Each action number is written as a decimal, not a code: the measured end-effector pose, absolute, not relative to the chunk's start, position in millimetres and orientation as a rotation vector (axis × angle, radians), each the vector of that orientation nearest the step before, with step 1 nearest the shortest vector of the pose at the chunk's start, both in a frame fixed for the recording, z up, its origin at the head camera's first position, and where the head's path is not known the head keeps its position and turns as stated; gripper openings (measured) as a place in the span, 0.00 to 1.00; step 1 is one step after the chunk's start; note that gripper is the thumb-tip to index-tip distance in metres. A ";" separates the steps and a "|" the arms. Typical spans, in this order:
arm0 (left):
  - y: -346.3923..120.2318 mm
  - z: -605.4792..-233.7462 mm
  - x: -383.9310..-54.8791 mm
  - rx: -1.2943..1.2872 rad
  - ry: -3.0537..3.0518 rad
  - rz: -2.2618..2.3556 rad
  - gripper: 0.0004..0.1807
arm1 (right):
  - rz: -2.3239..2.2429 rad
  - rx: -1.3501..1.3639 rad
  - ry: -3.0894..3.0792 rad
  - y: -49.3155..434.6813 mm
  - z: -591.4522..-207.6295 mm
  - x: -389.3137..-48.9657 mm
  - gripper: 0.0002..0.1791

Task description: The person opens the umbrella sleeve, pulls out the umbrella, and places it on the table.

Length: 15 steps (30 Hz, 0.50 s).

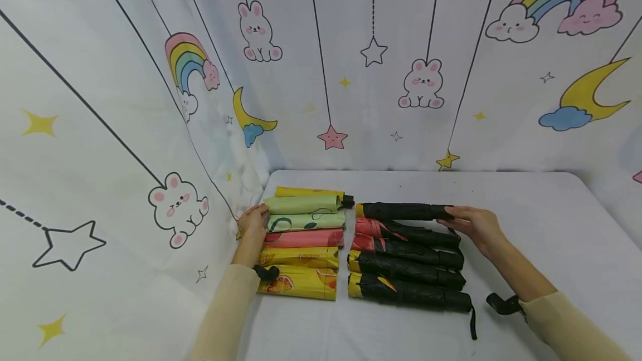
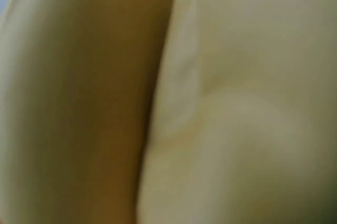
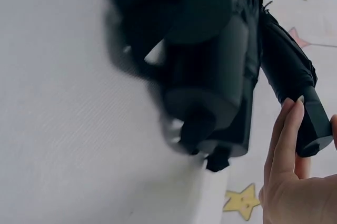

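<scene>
Two columns of umbrella things lie side by side on the white table. At the left end of a light green umbrella sleeve (image 1: pixel 303 205), my left hand (image 1: pixel 252 235) grips it, its fingertips partly hidden. Below lie another green sleeve (image 1: pixel 307 222), a red one (image 1: pixel 303 238) and yellow ones with orange-slice prints (image 1: pixel 298 282). My right hand (image 1: pixel 473 227) holds the far black folded umbrella (image 1: pixel 403 211) by its handle end, fingers on one side, thumb on the other in the right wrist view. Several more black folded umbrellas (image 1: pixel 408 269) with red or yellow ends lie nearer.
Beyond the green sleeves lies a yellow piece (image 1: pixel 306 191) with a black end (image 1: pixel 348 201). A strap (image 1: pixel 473 325) hangs from the nearest umbrella. White cloth with cartoon prints (image 1: pixel 321 71) stands behind and at left. Only blurred beige sleeve cloth (image 2: pixel 237 129) fills the left wrist view.
</scene>
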<state>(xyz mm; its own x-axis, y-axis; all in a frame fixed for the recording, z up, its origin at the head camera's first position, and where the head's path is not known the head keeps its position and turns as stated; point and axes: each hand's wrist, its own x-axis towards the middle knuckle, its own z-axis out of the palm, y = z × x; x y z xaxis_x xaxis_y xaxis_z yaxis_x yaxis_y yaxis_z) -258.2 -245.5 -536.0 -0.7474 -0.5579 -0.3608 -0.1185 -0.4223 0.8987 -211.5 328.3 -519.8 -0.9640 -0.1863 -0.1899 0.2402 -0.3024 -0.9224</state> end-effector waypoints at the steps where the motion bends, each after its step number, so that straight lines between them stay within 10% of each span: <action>1: -245.8 -536.0 -258.9 0.939 -1.493 -2.254 0.21 | -2.337 0.063 1.670 330.6 -521.2 -211.8 0.09; 15: -251.1 -538.8 -266.4 0.928 -1.544 -2.303 0.23 | -1.676 0.071 2.428 328.4 -534.1 -216.3 0.34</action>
